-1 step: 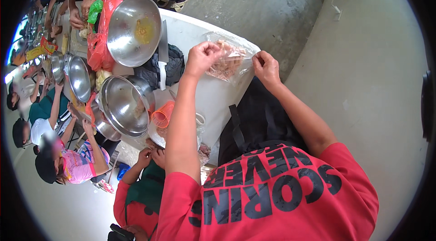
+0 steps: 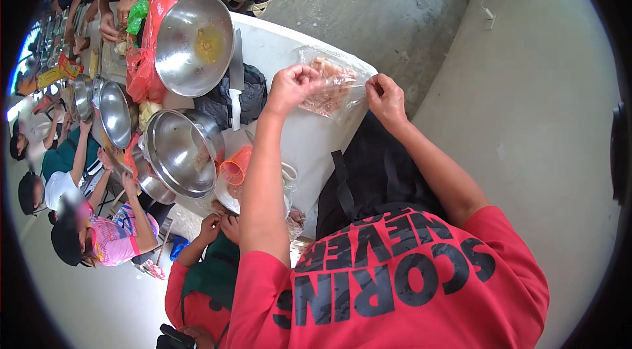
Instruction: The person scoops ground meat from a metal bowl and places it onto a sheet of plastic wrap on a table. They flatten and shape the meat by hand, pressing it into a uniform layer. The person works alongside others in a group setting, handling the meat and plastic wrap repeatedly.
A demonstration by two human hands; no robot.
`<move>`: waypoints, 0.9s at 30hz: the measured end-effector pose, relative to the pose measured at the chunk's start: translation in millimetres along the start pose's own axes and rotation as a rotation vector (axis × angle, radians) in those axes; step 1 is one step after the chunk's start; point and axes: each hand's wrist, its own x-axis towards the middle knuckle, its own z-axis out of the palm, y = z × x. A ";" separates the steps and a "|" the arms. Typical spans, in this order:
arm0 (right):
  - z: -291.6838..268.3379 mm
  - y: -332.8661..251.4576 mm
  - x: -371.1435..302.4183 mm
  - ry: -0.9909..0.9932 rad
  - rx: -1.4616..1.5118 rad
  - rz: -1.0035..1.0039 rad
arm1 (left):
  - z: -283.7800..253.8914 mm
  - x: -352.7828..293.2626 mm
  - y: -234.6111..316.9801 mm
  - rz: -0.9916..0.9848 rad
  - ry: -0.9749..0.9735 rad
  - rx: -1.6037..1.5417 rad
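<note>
A clear plastic bag (image 2: pixel 355 74) with pale pink pieces, apparently raw meat (image 2: pixel 326 100), lies near the corner of the white table (image 2: pixel 276 40). At the bag's left side is my left hand (image 2: pixel 291 88), its fingers closed on the plastic with the fingertips over the meat. My right hand (image 2: pixel 386 96) pinches the bag's right edge between thumb and fingers, just past the table's edge. The plastic stretches between both hands.
Left of my hands lie a large knife (image 2: pixel 236 79) on a dark crumpled bag (image 2: pixel 253 96) and a wide steel bowl (image 2: pixel 181 33) with yellowish liquid. Nearer stand stacked steel bowls (image 2: pixel 174 151) and an orange cup (image 2: pixel 236 165). Co-workers stand along the table; one in a green apron (image 2: pixel 210 276) is close by.
My left hand's fingers have shifted very slightly on the bag. My right hand keeps its pinch in the same place.
</note>
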 end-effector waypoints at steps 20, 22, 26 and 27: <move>41.2 -18.0 -134.2 -0.743 -0.278 -0.932 | -24.4 -171.8 -55.8 0.200 0.241 0.958; 47.8 -17.0 -144.3 -0.708 -0.311 -0.916 | -23.2 -174.6 -64.8 0.181 0.286 1.029; 61.6 -16.3 -156.1 -0.653 -0.309 -0.916 | -24.1 -183.0 -64.2 0.128 0.308 1.146; 63.8 -16.0 -158.0 -0.651 -0.322 -0.917 | -22.3 -185.4 -61.0 0.106 0.305 1.163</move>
